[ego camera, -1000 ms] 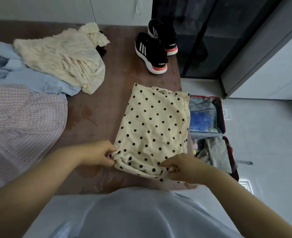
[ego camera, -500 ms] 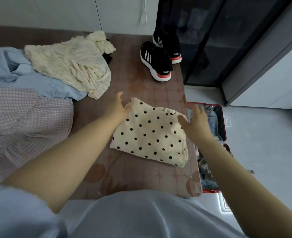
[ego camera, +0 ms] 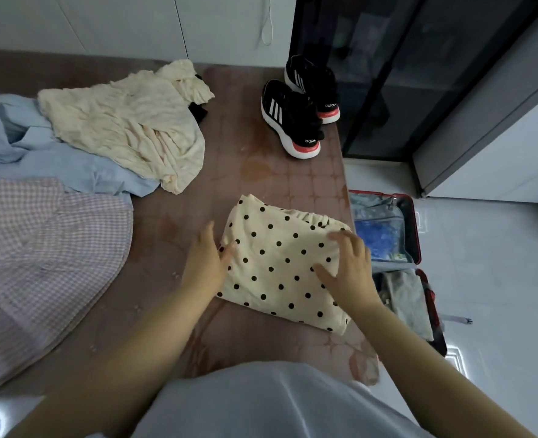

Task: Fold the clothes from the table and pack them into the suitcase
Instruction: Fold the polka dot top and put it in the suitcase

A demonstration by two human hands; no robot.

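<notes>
we found the folded polka-dot garment (ego camera: 277, 263) lying flat on the table (ego camera: 261, 172), near its right edge and just beside the open suitcase (ego camera: 407, 216) on the floor. the right hand (ego camera: 349, 273) rested on the garment's right part with fingers spread and straight, gripping nothing. the left hand (ego camera: 204, 263) lay at the garment's left edge, fingers straight, thumb touching the cloth (holding nothing). the suitcase held a clear pouch (ego camera: 378, 229) and a grey cloth (ego camera: 403, 298). farther left we noted a cream garment (ego camera: 128, 128) overlapping a blue shirt (ego camera: 56, 165), and a checked garment (ego camera: 40, 248). a pair of black shoes (ego camera: 293, 121) stood at the table's far right corner.
</notes>
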